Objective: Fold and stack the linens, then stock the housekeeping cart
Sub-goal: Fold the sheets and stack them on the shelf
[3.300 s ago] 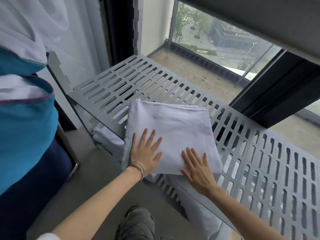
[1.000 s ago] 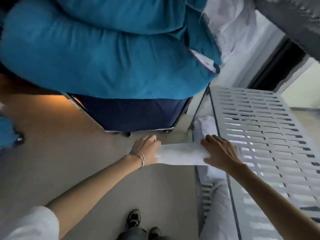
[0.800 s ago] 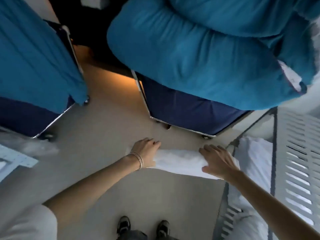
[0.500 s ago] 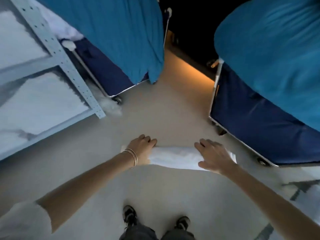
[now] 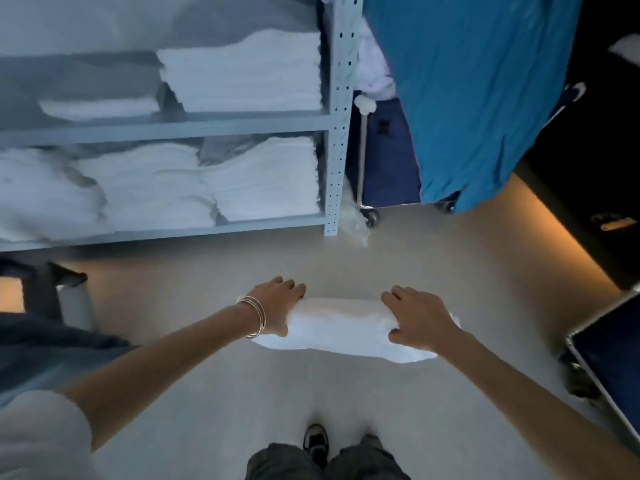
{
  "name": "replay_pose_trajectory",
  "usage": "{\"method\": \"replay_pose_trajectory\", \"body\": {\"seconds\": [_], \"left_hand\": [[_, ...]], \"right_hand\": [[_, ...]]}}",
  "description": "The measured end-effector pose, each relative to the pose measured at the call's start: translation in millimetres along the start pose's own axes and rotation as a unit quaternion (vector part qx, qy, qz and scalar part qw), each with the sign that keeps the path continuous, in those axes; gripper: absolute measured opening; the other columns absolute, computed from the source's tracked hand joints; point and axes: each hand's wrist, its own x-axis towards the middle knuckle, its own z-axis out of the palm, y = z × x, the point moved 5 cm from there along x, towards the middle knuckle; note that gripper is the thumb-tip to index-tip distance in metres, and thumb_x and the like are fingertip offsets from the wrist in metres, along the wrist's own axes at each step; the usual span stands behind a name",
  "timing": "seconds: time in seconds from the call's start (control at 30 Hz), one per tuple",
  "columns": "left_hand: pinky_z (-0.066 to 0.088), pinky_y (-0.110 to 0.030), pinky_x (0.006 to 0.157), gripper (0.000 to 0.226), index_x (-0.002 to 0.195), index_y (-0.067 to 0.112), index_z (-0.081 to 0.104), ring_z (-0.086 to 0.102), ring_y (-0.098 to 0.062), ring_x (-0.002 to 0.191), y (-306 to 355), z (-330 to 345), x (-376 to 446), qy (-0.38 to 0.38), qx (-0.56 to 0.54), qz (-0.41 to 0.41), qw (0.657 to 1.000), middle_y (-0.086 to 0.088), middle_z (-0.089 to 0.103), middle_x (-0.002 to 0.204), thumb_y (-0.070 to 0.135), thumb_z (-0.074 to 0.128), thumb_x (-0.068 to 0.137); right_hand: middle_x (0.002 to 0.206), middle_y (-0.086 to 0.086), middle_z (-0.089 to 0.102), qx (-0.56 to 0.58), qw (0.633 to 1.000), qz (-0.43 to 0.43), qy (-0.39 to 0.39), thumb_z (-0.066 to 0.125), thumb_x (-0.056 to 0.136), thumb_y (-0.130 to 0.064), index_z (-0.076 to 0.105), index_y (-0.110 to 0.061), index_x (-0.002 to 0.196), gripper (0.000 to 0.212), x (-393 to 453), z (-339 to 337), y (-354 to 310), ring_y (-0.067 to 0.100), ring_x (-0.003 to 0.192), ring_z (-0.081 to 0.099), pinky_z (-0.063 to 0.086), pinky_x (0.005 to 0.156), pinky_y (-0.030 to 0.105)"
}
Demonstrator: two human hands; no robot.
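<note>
Two shelves [image 5: 166, 128] of stacked white towels [image 5: 242, 77] above pale floor [image 5: 207, 393].

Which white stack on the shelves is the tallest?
The upper-right stack, beside the post; the stack left of it is far thinner.

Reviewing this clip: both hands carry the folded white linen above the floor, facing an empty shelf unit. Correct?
Not quite. The head view shows the shelf unit holds stacks of white towels. The left hand and right hand do carry the folded linen above the floor.
</note>
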Motion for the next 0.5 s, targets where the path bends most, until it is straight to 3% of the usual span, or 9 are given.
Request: {"method": "replay_pose_trajectory", "body": {"seconds": [0.5], "left_hand": [[0.042,-0.029,0.07,0.061,0.12,0.019,0.042,0.047,-0.021,0.108,-191,-9,8,-0.008,-0.062,-0.145,0.988,0.0,0.051,0.117,0.03,0.071,0.068]], "right_hand": [[0.104,-0.002,0.051,-0.075,0.984,-0.163,-0.001,0.056,0.077,-0.038,0.045,-0.02,0.119,0.047,219,-75,-80,0.019,0.097,0.052,0.034,0.064,0.026]]}}
